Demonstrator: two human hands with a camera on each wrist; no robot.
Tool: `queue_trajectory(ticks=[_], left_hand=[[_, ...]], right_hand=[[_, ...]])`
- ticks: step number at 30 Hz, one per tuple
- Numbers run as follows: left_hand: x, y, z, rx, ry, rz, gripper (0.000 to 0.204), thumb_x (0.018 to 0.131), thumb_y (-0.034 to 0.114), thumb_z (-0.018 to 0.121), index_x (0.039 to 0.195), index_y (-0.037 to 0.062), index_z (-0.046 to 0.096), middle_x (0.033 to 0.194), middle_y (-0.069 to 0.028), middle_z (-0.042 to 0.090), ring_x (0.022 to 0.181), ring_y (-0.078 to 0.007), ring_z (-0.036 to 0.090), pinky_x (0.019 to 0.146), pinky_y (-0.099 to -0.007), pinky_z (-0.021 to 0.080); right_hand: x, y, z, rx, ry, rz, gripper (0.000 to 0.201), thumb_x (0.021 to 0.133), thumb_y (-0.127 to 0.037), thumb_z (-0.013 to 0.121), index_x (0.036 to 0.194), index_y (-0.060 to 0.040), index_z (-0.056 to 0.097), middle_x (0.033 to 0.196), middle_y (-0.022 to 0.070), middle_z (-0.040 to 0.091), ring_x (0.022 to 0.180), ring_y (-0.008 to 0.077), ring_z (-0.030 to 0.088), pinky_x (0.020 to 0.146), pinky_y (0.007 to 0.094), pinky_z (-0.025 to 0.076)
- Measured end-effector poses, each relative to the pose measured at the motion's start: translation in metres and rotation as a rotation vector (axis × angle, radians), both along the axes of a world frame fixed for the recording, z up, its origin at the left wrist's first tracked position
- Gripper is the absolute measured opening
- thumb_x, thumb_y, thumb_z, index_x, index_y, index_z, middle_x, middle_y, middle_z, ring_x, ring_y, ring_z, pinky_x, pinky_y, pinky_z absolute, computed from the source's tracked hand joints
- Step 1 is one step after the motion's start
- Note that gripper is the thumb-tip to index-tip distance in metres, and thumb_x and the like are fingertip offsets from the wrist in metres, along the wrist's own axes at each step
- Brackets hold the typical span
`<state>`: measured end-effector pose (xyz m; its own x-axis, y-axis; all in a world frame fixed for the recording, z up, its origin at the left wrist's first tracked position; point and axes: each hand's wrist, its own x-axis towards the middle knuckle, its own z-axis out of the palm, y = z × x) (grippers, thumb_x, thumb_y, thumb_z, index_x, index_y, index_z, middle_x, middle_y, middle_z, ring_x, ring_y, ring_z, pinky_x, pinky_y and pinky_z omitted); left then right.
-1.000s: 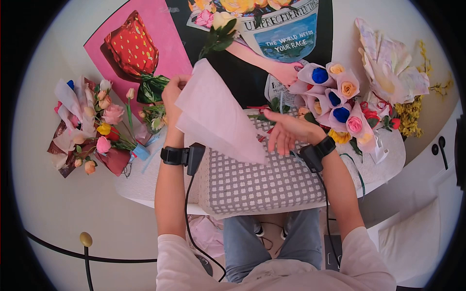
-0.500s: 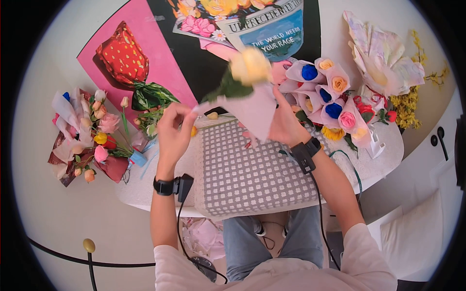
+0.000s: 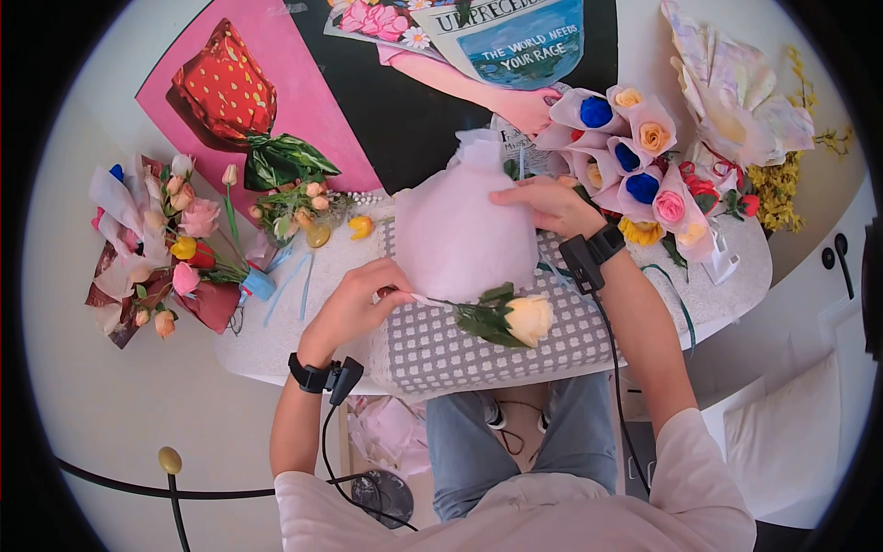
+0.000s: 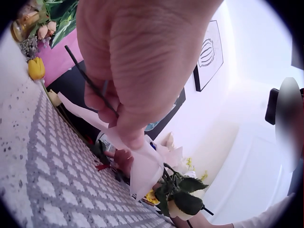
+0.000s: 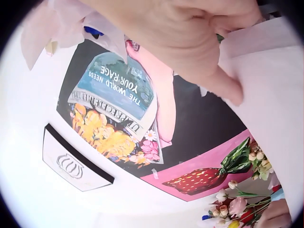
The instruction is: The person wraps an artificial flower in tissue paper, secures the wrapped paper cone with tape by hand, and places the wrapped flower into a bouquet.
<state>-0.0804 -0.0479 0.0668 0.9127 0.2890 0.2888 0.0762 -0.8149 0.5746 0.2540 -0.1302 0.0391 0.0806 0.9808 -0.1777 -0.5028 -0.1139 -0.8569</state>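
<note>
My left hand [image 3: 357, 300] pinches the dark stem of a cream rose [image 3: 529, 321] along with a corner of pale pink wrapping paper [image 3: 460, 230]. Sideways at the near side of the paper, the rose points its bloom to the right, with green leaves [image 3: 487, 322] behind it. In the left wrist view the bare stem end [image 4: 78, 66] sticks out past my fingers. My right hand [image 3: 556, 208] grips the paper's far right edge between thumb and fingers. The sheet spreads between both hands over a grey-and-white patterned cloth [image 3: 432, 368].
Wrapped blue, peach and pink roses [image 3: 635, 166] cluster at the back right beside crumpled floral paper [image 3: 736, 101]. More flowers [image 3: 198, 221] stand at the left in dark red and white wrapping. A yellow tulip [image 3: 361, 226] and blue ribbon [image 3: 290, 290] lie on the table.
The paper and rose have been turned, so the bloom has swung from the far side to the near side. My left hand has come lower, and my right hand now grips the paper's edge.
</note>
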Motion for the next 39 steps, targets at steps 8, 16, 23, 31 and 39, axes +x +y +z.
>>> queue_trajectory(ticks=[8,16,23,31,39], left_hand=[[-0.004,0.000,-0.015,0.000,0.037,0.084,0.009,0.086,0.006,0.075,0.088,0.0006,0.067,0.083,-0.0073,0.061,0.071,-0.0191,0.058,0.066,-0.0300,0.048],[-0.003,0.006,-0.031,-0.029,0.041,-0.001,0.010,0.085,0.006,0.076,0.088,0.0003,0.068,0.084,-0.0057,0.062,0.073,-0.0164,0.058,0.067,-0.0285,0.047],[-0.003,0.014,-0.046,-0.305,0.098,0.144,0.010,0.090,0.010,0.075,0.089,0.0014,0.069,0.087,0.0019,0.061,0.077,-0.0057,0.054,0.068,-0.0231,0.044],[0.009,0.039,-0.036,-0.491,0.088,0.111,0.010,0.091,0.009,0.075,0.090,0.0001,0.071,0.087,0.0023,0.063,0.079,-0.0055,0.056,0.072,-0.0228,0.047],[0.016,0.032,-0.034,-0.270,0.057,0.145,0.008,0.088,0.008,0.077,0.089,0.0013,0.072,0.085,-0.0005,0.060,0.071,-0.0078,0.052,0.066,-0.0248,0.044]], right_hand=[[-0.002,-0.009,0.000,0.027,-0.709,-0.163,0.040,0.078,-0.010,0.077,0.113,0.0064,0.069,0.102,0.0103,0.073,0.088,0.0192,0.069,0.080,0.0289,0.053],[-0.004,-0.004,-0.007,0.004,-0.594,-0.125,0.042,0.077,-0.013,0.080,0.114,0.0040,0.070,0.103,0.0105,0.073,0.091,0.0181,0.069,0.082,0.0288,0.053],[-0.002,0.014,-0.024,0.211,-0.685,-0.250,0.048,0.077,-0.016,0.084,0.118,0.0023,0.068,0.105,0.0111,0.073,0.089,0.0200,0.070,0.082,0.0326,0.056],[0.007,-0.005,-0.009,0.105,-0.652,0.012,0.060,0.077,-0.014,0.083,0.129,0.0040,0.060,0.114,0.0132,0.070,0.101,0.0216,0.068,0.092,0.0345,0.053],[0.018,-0.001,-0.016,-0.061,-0.970,-0.070,0.063,0.073,-0.017,0.083,0.129,0.0016,0.062,0.114,0.0118,0.070,0.102,0.0224,0.067,0.090,0.0323,0.052]])
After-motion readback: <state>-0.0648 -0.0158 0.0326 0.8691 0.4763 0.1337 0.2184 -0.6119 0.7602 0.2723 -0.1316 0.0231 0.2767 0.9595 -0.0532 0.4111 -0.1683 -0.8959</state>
